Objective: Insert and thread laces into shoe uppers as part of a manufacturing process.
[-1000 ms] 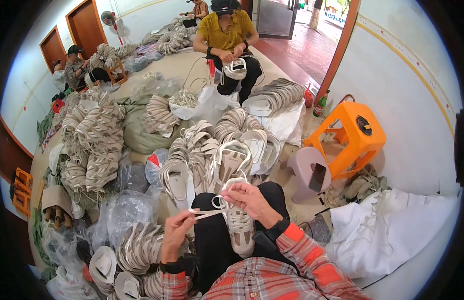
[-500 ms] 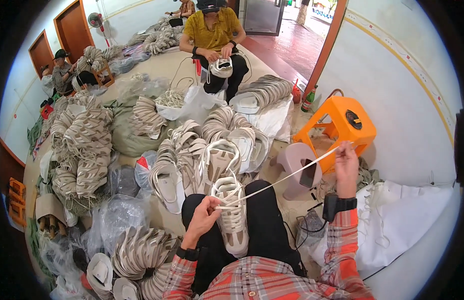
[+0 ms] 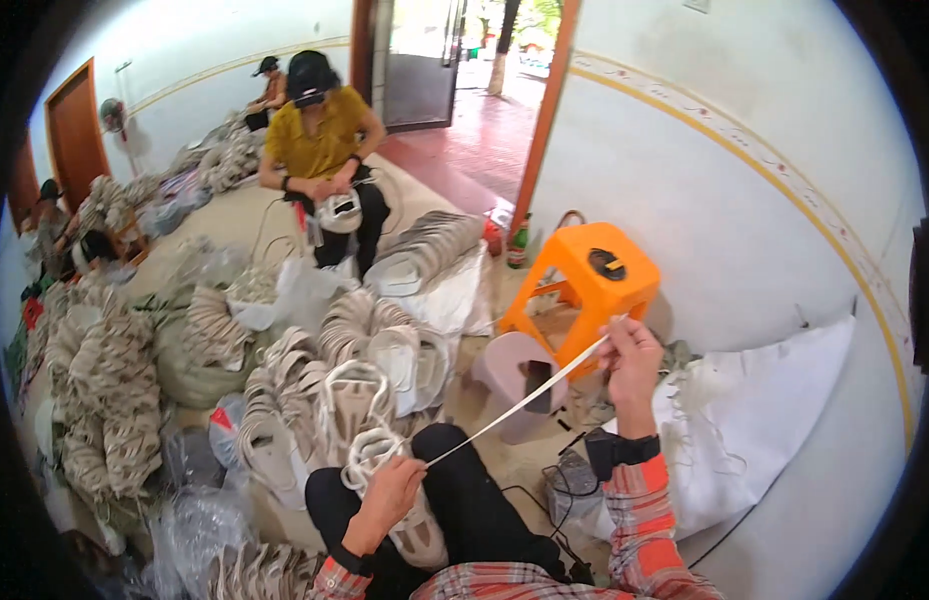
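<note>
A beige and white sneaker upper (image 3: 421, 537) rests on my lap between my black-trousered thighs, its toe toward me. My left hand (image 3: 386, 503) lies over its lacing, fingers closed on the white shoelace (image 3: 519, 406) close to the eyelets. From there the lace runs taut up to the right. Its far end is pinched in my raised right hand (image 3: 632, 362), near the orange stool. My left hand hides most of the eyelet rows. Just beyond the shoe leans a second beige upper (image 3: 354, 408) with a white lace around its collar.
Nested rows of shoe uppers (image 3: 269, 430) cover the floor ahead and left, among plastic bags (image 3: 204, 530). An orange stool (image 3: 584, 270) and a pale purple stool (image 3: 509, 365) with a phone stand at right, near white sheeting (image 3: 754, 420). A co-worker (image 3: 319, 140) sits ahead, handling a shoe.
The view has swung to the right, shifting the room leftward in the picture. My left hand has come over the shoe's lacing. The lace stays stretched between my hands.
</note>
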Tool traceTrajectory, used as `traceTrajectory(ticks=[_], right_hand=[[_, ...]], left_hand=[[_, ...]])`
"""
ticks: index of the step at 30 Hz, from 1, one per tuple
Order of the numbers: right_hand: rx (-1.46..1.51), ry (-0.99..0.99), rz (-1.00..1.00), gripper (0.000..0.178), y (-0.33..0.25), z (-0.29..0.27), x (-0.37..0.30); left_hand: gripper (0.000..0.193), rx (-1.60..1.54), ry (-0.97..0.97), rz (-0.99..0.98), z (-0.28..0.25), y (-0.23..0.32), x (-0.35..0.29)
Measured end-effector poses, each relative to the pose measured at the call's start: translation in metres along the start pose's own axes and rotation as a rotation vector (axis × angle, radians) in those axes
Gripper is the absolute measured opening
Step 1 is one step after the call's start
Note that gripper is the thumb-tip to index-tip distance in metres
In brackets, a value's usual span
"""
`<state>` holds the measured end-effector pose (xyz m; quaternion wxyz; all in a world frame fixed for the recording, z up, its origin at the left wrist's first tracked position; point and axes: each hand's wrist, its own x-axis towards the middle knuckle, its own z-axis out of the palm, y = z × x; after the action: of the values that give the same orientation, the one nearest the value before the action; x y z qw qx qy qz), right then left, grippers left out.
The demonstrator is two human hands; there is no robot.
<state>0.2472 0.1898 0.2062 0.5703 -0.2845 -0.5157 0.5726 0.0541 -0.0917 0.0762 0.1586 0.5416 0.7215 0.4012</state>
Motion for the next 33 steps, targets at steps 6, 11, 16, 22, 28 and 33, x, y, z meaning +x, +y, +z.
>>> traceTrajectory(ticks=[6,11,16,22,28,33], right_hand=[[-0.515,0.002,0.022,0.018,0.068,-0.023,-0.003],[-0.915,-0.384,-0.173,0.017,0.122,-0.002,-0.053],[-0.586,-0.783,0.008,0.016,0.138,0.055,-0.152],[-0.820,-0.954,-0.083,0.013,0.150,0.074,-0.180],[-0.971,-0.977,-0.179,0.007,0.150,0.083,-0.179],[-0.966,-1.004,-0.195,0.006,0.149,0.085,-0.174]], left_hand=[[0.012,0.256,-0.117,0.014,0.018,0.045,-0.020],[0.024,0.319,-0.134,0.508,0.060,0.043,-0.040],[0.020,0.421,0.135,0.081,-0.002,-0.005,-0.029],[0.016,0.684,-0.034,0.147,-0.027,-0.022,-0.011],[0.014,0.723,-0.190,0.034,-0.022,-0.020,-0.032],[0.010,0.540,0.130,0.060,-0.026,-0.015,-0.018]])
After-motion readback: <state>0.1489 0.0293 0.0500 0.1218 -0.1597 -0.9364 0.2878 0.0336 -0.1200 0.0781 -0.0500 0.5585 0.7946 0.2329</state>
